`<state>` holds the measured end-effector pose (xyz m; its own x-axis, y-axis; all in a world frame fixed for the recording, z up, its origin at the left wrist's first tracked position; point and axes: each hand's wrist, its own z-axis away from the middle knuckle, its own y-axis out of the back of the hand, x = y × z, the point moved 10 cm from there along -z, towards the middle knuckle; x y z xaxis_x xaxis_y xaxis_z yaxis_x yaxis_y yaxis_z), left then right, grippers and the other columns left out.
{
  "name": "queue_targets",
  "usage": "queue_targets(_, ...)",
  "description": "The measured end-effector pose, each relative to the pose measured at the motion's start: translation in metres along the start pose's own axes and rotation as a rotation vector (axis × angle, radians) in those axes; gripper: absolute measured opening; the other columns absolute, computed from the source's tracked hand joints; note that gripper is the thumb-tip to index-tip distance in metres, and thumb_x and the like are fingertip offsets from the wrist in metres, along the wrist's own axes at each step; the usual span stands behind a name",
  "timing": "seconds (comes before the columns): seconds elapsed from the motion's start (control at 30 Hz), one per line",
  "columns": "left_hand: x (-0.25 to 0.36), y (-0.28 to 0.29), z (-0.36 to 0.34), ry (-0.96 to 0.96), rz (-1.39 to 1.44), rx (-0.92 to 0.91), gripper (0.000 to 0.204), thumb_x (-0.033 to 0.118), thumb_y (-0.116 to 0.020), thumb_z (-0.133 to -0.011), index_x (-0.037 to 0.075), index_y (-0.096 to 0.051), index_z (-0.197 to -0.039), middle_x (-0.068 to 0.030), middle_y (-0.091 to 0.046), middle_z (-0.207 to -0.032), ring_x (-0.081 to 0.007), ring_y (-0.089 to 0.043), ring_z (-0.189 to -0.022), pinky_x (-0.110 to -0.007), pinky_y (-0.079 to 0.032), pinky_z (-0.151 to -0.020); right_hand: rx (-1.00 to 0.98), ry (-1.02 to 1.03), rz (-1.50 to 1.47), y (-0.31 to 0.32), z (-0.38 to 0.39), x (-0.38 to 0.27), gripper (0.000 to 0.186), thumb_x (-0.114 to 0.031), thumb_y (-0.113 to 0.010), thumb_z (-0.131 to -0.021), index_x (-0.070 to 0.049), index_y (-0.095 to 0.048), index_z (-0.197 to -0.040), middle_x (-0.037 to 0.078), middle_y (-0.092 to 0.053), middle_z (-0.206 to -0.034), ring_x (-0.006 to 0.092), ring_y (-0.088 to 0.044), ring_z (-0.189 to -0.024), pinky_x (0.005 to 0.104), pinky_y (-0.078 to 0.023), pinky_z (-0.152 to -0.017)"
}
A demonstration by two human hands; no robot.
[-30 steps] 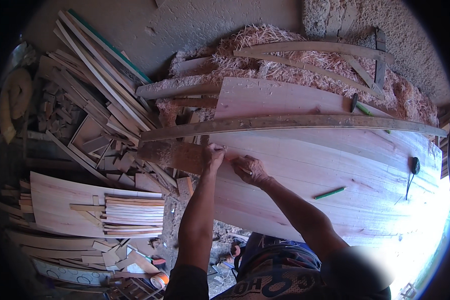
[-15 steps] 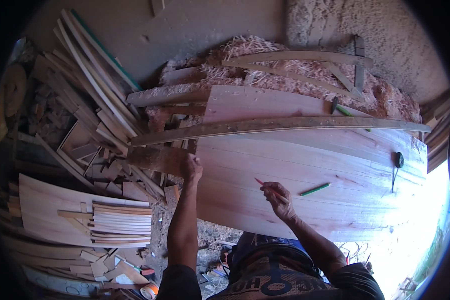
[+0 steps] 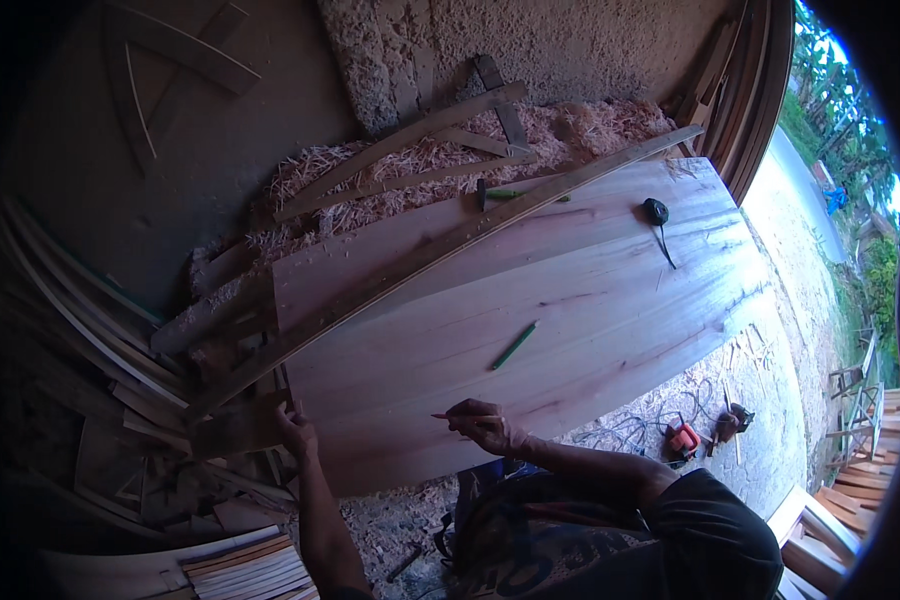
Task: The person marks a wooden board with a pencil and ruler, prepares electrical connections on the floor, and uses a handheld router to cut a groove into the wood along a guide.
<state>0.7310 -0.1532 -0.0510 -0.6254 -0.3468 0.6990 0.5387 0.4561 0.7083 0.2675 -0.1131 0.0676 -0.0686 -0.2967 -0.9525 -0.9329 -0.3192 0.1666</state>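
A broad, pale wooden panel (image 3: 400, 350) lies in front of me. At its left end my left hand (image 3: 296, 430) is closed on the edge of a short, dark wooden board (image 3: 232, 428). My right hand (image 3: 482, 428) pinches a red pencil (image 3: 440, 416) just above the panel's near part, its tip towards the left. A green pencil (image 3: 513, 346) rests on the wood beyond that hand. Across the panel runs a long wooden strip (image 3: 440, 248), slanting from near left to far right. Behind the strip lies a hammer (image 3: 483, 195) with a green handle, partly hidden.
A black tape measure (image 3: 656, 211) sits on the panel's far right. Wood shavings (image 3: 340, 165) and a braced wooden frame (image 3: 400, 140) lie beyond it. Stacked strips (image 3: 90, 300) crowd the left. On the right-hand floor are a red power tool (image 3: 682, 440) and cables.
The view has swung to the right, bringing the outdoor ground and power tool into sight. Both hands keep their hold; the right hand's pencil now lies more level.
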Motion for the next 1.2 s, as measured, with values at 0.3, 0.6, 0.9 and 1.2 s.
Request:
queue_targets(0.3, 0.037, 0.009, 0.015, -0.090, -0.029, 0.057, 0.028, 0.000, -0.051, -0.092, -0.003, -0.070, -0.113, -0.0203, -0.072, -0.105, -0.0276, -0.069, -0.102, -0.036, -0.051, -0.093, -0.048, -0.360, -0.208, 0.003, 0.016, 0.023, 0.024, -0.014, -0.061, -0.100, 0.003, -0.063, -0.117, 0.012, -0.070, -0.100, 0.0173, -0.070, -0.087, 0.0317, -0.059, -0.076)
queue_targets(0.6, -0.032, -0.005, -0.015, 0.078, 0.352, -0.028, 0.016, 0.003, -0.065, -0.088, -0.005, -0.065, -0.102, -0.0066, -0.066, -0.093, -0.0175, -0.063, -0.087, -0.033, -0.051, -0.084, -0.075, -0.094, 0.023, 0.009, 0.006, 0.000, 0.021, -0.017, -0.062, -0.098, -0.001, -0.070, -0.109, 0.012, -0.068, -0.105, 0.0241, -0.070, -0.088, 0.0349, -0.055, -0.074)
queue_targets(0.9, -0.053, 0.010, -0.029, -0.010, 0.374, 0.179, 0.025, 0.019, -0.072, -0.088, -0.001, -0.063, -0.100, -0.0054, -0.065, -0.094, -0.0196, -0.060, -0.087, -0.036, -0.049, -0.083, 0.021, -0.222, -0.021, 0.036, 0.021, 0.019, 0.022, -0.020, -0.063, -0.098, -0.002, -0.070, -0.109, 0.011, -0.068, -0.107, 0.0265, -0.070, -0.093, 0.0357, -0.056, -0.079)
queue_targets(1.2, 0.131, -0.101, 0.171, 0.438, 0.778, -0.195, 0.022, 0.011, -0.067, -0.091, 0.005, -0.060, -0.111, -0.0043, -0.063, -0.096, -0.0116, -0.057, -0.081, -0.027, -0.046, -0.068, 0.116, -0.051, -0.068, 0.085, 0.005, 0.025, 0.020, -0.016, -0.063, -0.098, 0.000, -0.070, -0.106, 0.015, -0.068, -0.111, 0.0262, -0.070, -0.095, 0.0366, -0.057, -0.077)
